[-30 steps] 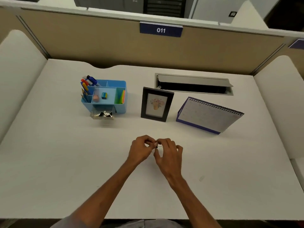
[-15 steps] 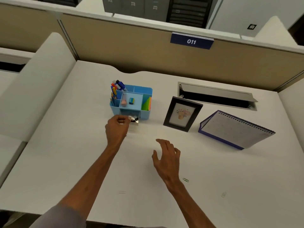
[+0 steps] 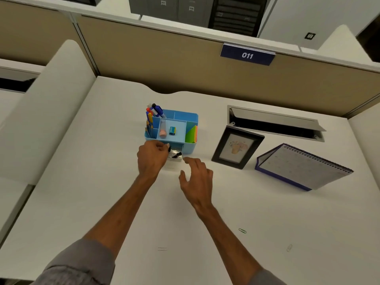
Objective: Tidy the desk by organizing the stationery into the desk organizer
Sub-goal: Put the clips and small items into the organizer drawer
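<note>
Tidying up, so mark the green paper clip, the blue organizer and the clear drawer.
green paper clip [image 3: 242, 231], head view, middle of the clip.
blue organizer [image 3: 192, 116], head view, back right rim.
clear drawer [image 3: 176, 159], head view, front edge.

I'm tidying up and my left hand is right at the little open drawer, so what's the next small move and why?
Probably let go of the small black clip pinched in the left hand so it drops into the open clear drawer of the blue organizer, since the fingertips sit at its edge and similar clips already lie inside.
</note>
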Available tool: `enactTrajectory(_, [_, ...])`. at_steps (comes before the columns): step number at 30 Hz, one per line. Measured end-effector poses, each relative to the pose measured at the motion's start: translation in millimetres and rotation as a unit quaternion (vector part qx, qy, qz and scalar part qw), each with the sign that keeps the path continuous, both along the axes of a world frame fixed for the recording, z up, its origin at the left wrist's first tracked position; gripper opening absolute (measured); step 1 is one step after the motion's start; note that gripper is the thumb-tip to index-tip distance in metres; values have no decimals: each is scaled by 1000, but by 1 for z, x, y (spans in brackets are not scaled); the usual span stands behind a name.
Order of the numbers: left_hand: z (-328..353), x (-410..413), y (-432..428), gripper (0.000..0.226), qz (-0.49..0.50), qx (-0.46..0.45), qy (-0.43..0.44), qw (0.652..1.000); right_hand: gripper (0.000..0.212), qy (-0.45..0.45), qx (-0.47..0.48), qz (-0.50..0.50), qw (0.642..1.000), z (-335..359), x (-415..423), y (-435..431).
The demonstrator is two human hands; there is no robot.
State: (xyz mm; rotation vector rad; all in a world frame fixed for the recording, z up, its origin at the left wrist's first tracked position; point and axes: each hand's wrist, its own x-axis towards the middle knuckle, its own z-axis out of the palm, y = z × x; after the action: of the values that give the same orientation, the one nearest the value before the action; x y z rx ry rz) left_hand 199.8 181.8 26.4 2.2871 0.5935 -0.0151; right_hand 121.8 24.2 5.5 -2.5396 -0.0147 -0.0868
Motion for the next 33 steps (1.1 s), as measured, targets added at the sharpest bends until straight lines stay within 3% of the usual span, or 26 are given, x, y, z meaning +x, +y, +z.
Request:
enactTrajectory(9, [-6, -30, 23, 28, -11, 23, -162, 986, 25, -26, -42, -16, 999, -11, 39, 18])
enactTrajectory(19, [-21, -40, 50, 44, -97, 65, -142, 983, 19, -82, -44, -37, 995, -13, 59, 26])
enactTrajectory(33, [-42, -34, 52, 41, -147, 88, -136, 976, 45, -105, -63, -59, 991, -22, 86, 35])
